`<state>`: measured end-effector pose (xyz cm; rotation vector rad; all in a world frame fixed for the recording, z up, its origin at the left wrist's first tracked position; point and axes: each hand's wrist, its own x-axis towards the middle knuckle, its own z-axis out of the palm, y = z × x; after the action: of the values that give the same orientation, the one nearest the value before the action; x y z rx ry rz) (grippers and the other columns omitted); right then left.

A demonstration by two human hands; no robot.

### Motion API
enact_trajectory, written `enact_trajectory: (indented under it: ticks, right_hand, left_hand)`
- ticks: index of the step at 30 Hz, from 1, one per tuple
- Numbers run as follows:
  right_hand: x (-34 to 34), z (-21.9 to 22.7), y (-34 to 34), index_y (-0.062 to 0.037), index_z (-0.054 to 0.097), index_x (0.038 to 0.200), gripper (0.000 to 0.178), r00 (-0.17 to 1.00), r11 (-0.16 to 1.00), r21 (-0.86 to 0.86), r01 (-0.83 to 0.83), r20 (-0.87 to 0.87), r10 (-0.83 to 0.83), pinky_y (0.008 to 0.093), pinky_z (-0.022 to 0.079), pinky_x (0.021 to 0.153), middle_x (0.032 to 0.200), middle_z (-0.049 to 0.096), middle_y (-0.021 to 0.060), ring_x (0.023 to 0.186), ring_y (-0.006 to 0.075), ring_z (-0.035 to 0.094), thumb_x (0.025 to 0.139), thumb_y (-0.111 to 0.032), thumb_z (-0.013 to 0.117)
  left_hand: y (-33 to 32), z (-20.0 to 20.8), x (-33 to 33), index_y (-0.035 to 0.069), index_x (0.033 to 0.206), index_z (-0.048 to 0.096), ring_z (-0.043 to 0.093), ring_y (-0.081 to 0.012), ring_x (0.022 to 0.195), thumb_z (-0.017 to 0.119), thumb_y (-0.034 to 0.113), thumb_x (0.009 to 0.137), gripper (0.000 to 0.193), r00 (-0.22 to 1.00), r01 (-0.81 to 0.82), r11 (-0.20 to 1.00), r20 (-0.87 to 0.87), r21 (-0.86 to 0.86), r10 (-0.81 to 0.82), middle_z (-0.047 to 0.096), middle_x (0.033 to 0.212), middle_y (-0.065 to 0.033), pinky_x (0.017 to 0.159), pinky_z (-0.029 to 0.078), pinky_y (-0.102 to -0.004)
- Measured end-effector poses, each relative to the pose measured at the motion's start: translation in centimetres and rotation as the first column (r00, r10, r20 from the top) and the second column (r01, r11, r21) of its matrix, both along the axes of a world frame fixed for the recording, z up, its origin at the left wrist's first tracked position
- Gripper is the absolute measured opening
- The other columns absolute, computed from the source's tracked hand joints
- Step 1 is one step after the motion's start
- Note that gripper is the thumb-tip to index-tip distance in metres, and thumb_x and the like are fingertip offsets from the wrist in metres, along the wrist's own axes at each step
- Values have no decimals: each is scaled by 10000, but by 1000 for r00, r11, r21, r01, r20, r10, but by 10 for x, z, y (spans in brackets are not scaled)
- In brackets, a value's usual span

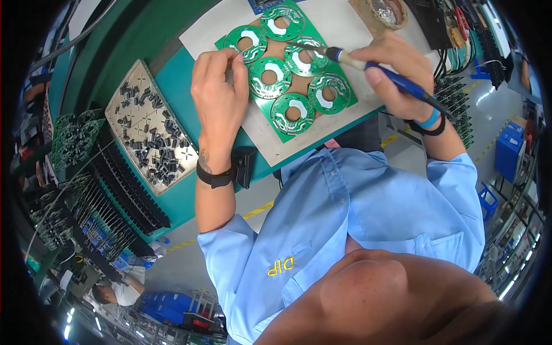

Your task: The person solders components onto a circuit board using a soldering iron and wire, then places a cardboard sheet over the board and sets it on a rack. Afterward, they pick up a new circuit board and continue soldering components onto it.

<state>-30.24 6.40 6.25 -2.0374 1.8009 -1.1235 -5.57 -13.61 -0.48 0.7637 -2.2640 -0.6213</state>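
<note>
My right hand is wrapped round a soldering iron with a blue and white handle. Its thin metal tip reaches left over the far part of a green circuit board panel. Several round boards with central holes make up this panel, one of them a ring board near the middle. Closed, with curled fingers, my left hand is at the panel's left edge, thumb and forefinger close to the upper left ring board. What those fingers pinch, if anything, is hidden. Under the panel is a pale sheet.
Left of my left hand, a tray holds many small black parts. A black rack stands beside it, with upright circuit boards further left. At the far right sits a round dish. Cables run beyond my right hand.
</note>
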Motion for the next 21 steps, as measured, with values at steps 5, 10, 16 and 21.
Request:
enact_trajectory:
  ticks: [5,10,16,21]
  right_hand:
    - [4,-6,-18,37,755,1120,225,997,998,-35,-54,52,56,346,496,742,932,694,121,819,239,639,927,-52,680]
    - [-16,-11,-33,21,756,1121,241,971,981,23,-192,146,187,342,493,738,998,694,121,860,230,641,894,-36,697]
    - [-22,-15,-39,12,760,1120,254,970,973,95,-209,147,194,330,502,758,1043,691,124,903,225,651,874,-23,708]
    - [-22,-14,-41,5,765,1117,256,968,969,118,-218,154,199,319,512,778,1060,690,120,920,223,662,865,-12,715]
  left_hand:
    - [-4,-4,1,54,1031,758,646,-295,927,748,59,951,81,998,46,994,41,-101,-42,684,961,-91,835,502,-427]
    - [-8,0,-3,98,1053,779,639,-281,939,752,68,950,110,997,55,991,61,-119,-48,678,966,-68,860,480,-423]
    - [-13,-2,-5,114,1065,786,639,-278,954,745,80,955,122,994,57,990,103,-127,-44,678,970,-59,846,478,-421]
    - [-17,-5,-5,100,1051,779,640,-291,965,740,89,960,100,991,41,990,129,-135,-24,689,991,-67,857,483,-427]
